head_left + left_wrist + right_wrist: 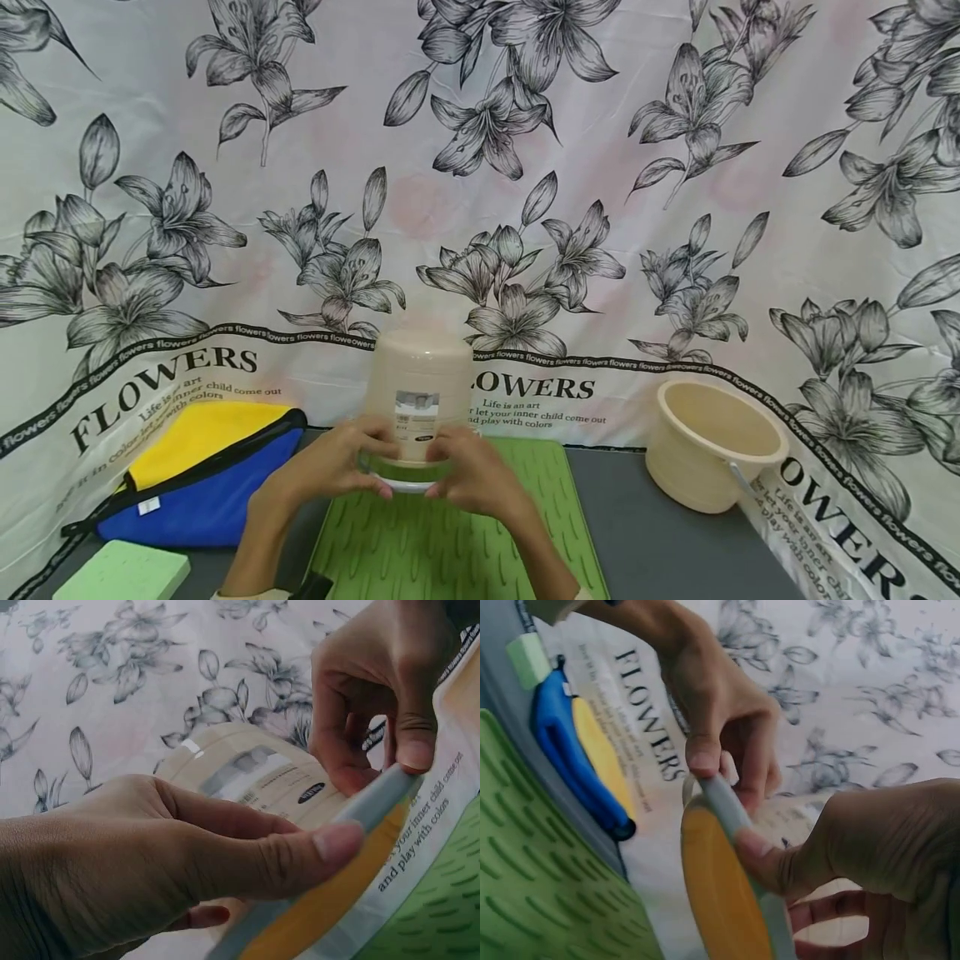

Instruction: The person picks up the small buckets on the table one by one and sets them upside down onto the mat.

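Note:
A beige plastic tub [420, 367] with a printed label is held up over the green mat, its rounded closed end upward. Its pale grey rim [382, 796] is at the lower end, and the inside [718, 889] shows orange in the wrist views. My left hand [326, 462] grips the rim on the left, thumb along the edge and fingers against the outer wall. On the opposite side my right hand [480, 475] pinches the rim the same way. The left hand covers part of the label in the left wrist view.
The ribbed green mat [465, 550] lies on the dark grey table [660, 558]. A blue and yellow zip pouch [210, 492] and a light green block [123, 571] are at left. At right stands a beige bucket [693, 467] with a handle. Flower-printed cloth [525, 275] hangs behind.

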A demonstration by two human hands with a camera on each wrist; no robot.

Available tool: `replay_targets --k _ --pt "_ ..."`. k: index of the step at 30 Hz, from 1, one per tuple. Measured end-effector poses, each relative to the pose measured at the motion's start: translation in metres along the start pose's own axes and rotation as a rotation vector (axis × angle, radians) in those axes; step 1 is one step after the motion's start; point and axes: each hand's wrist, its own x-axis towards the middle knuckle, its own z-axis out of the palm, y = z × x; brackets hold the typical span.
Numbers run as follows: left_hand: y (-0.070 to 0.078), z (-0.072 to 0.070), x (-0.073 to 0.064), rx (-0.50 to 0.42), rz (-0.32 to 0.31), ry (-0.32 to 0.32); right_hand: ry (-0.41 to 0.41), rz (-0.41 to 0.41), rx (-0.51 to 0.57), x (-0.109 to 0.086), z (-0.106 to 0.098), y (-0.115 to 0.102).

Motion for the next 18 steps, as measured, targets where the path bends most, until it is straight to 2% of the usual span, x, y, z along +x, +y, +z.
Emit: replay_targets --k 5,7,9,11,12,15,18 --pt "-0.005 0.001 -0.001 -0.184 -0.212 -0.223 -0.092 0.035 -0.063 0.001 0.013 -0.004" --pt "-0.005 -0.001 0.001 -0.249 -0.245 -0.255 -0.119 0.039 -0.11 0.001 0.017 -0.005" --pt "-0.004 -0.005 -0.001 -0.286 -0.259 -0.236 -0.151 0.025 -0.181 0.001 0.022 -0.009" --pt "-0.004 -0.011 -0.003 -0.272 -0.265 -0.17 -0.203 0.001 -0.253 0.001 0.027 -0.012" --pt "-0.004 -0.013 -0.004 -0.251 -0.274 -0.114 -0.228 -0.007 -0.276 0.002 0.029 -0.014" --pt "-0.004 -0.02 -0.005 -0.155 -0.337 0.11 -0.29 -0.008 -0.317 0.003 0.035 -0.021" --pt "-0.005 -0.021 -0.005 -0.144 -0.418 0.31 -0.329 0.009 -0.358 0.003 0.038 -0.027"
